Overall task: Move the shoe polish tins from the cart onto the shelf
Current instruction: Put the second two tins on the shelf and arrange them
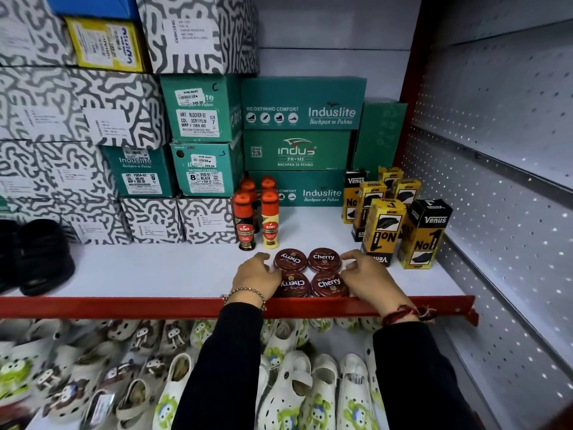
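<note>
Head view, big to small: shelf (155, 274) with a red front lip (124, 305), white top mostly taken up at the back by stacked shoe boxes (297, 150), patterned ones left, green ones centre. Right of centre, a cluster of yellow-and-black cartons (384, 231), some upright, at least one printed side upside down. Just behind the tins, four polish bottles (257, 212) with orange caps, standing close together. Four polish tins (310, 274) sit flat in a two-by-two block at the front edge, the near pair touching or almost touching the lip. Cart not in view. Left hand (255, 277) rests against the left side of the block, fingers loosely curled, not gripping any one tin; right hand (369, 274) mirrors it on the right, fingers spread a little, tips by the back-right tin. Looks like squaring up the block, judged from the pose. Risks: squeezing from both sides could ride one tin up over its neighbour since they are low and smooth; pushing the block back could knock the bottles, which are tall and narrow and would topple in a row; a right-hand sweep could clip the nearest carton; pulling forward could tip a near tin over the lip onto the sandals (294, 383) below.
</note>
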Available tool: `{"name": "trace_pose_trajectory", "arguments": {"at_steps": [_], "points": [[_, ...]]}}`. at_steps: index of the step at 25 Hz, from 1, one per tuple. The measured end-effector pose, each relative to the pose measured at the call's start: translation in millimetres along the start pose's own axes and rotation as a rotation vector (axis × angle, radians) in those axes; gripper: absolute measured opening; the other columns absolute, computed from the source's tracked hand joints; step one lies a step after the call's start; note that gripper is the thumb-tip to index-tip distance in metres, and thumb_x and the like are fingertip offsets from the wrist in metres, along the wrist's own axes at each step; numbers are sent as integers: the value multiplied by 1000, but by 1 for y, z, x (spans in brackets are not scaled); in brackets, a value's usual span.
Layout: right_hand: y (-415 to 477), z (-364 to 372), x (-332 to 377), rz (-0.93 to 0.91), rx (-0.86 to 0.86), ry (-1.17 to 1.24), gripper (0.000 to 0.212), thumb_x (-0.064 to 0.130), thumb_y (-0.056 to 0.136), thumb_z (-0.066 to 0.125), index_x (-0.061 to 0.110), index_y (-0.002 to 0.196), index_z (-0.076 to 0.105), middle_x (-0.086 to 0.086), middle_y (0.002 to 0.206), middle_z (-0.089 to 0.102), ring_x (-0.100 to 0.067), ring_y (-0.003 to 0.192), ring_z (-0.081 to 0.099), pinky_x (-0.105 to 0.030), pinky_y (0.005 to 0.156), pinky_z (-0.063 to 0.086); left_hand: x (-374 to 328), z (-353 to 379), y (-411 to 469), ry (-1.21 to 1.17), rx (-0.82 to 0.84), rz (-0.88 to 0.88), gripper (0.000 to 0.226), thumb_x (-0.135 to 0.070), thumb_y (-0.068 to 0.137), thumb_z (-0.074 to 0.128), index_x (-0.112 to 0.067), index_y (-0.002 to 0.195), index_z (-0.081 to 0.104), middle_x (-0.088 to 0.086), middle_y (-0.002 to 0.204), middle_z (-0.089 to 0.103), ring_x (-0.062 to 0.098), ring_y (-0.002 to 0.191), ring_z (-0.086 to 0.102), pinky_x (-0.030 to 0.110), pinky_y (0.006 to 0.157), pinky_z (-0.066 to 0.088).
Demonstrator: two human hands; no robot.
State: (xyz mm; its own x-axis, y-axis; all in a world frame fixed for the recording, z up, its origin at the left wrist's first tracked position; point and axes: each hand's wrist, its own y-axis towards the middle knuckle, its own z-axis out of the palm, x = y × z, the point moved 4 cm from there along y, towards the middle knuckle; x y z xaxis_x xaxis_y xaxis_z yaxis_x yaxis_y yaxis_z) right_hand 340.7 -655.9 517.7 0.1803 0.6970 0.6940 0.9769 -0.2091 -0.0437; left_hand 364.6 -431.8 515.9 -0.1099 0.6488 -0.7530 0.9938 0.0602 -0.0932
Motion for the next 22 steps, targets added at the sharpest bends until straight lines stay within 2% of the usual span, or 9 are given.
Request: {"name": "trace_pose_trajectory", "arguments": {"at_steps": [2,4,8,15,22], "points": [[-1,5,3,-81,50,-145,52,21,91,51,28,142,50,-2,145,50,-31,136,41,-40,112,36,-5,2,2,43,33,67,54,-16,91,54,-17,144,48,10,143,56,28,131,53,35,111,43],[-3,10,2,-90,103,-221,57,21,92,46,34,147,42,7,159,34,-30,143,28,-44,116,27,-11,7,1,64,65,118,53,-7,89,51,-17,142,53,10,144,54,27,130,54,32,110,43],[-2,7,1,-85,110,-254,59,18,91,46,35,147,43,11,160,32,-29,144,26,-45,115,25,-16,15,1,77,60,138,54,-2,88,50,-14,141,54,11,146,52,26,134,50,27,111,38],[-2,6,-3,-110,62,-275,54,14,88,49,33,138,53,6,151,42,-30,139,32,-45,111,31,-14,19,2,80,50,158,52,-6,88,54,-16,139,56,14,145,48,29,134,49,33,114,39],[2,17,1,-174,214,-307,71,7,89,40,30,155,30,9,167,18,-24,155,15,-48,125,16,-18,32,5,193,146,322,62,5,90,42,-15,148,43,9,161,26,27,150,23,35,125,18]]}}
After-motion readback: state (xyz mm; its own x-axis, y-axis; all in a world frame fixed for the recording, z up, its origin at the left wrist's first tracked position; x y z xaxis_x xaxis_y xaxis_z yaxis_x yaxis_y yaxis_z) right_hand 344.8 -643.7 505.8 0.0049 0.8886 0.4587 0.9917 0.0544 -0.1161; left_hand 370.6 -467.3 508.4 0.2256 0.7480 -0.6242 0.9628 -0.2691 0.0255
